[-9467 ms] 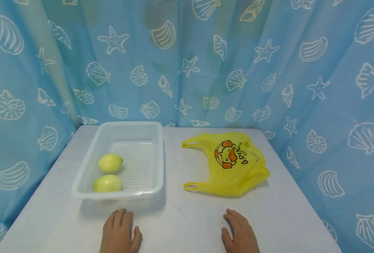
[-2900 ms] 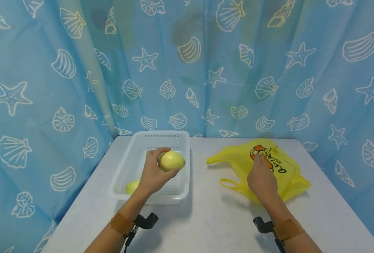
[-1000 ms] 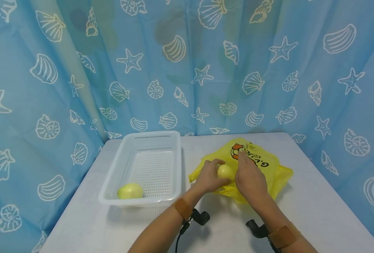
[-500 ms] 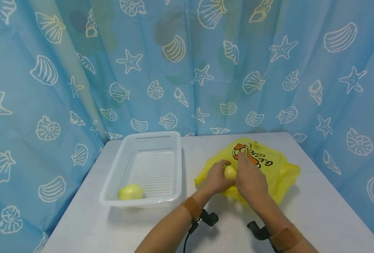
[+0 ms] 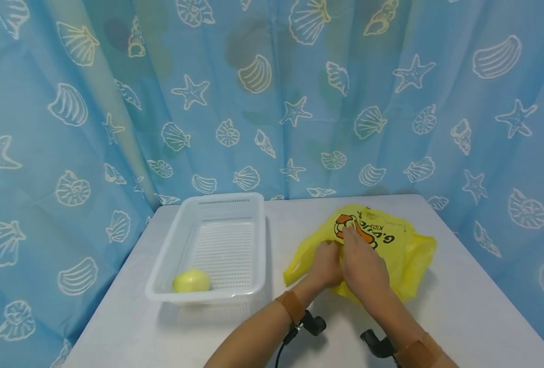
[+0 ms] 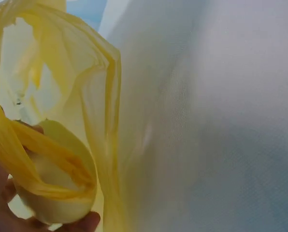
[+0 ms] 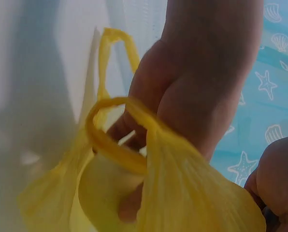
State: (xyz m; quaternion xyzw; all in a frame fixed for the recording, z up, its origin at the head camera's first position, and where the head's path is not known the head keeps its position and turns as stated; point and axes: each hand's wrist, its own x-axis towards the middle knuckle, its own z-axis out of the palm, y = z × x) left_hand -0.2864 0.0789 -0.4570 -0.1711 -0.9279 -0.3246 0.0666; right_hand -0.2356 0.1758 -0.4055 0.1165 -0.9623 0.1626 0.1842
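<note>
My left hand [image 5: 326, 263] has reached into the mouth of the yellow plastic bag [image 5: 393, 255], holding a pale yellow-green melon [image 6: 62, 133]. In the left wrist view its fingers curl round the melon, and a bag handle crosses in front of it. The right wrist view has the melon [image 7: 95, 193] within the bag's opening. My right hand [image 5: 367, 268] pinches the upper layer of the bag beside the duck print; its fingertips are partly hidden. In the head view the held melon is hidden behind the hands.
On the left of the white-covered table [image 5: 138, 332] stands a white perforated plastic basket [image 5: 159, 260]. A second melon [image 5: 191, 281] lies in its near left corner. A blue shell-patterned curtain [image 5: 272, 102] hangs around the back and sides.
The left hand took one melon from the basket, carried it right and moved it into the bag's mouth. The right hand came to the bag and took hold of it.
</note>
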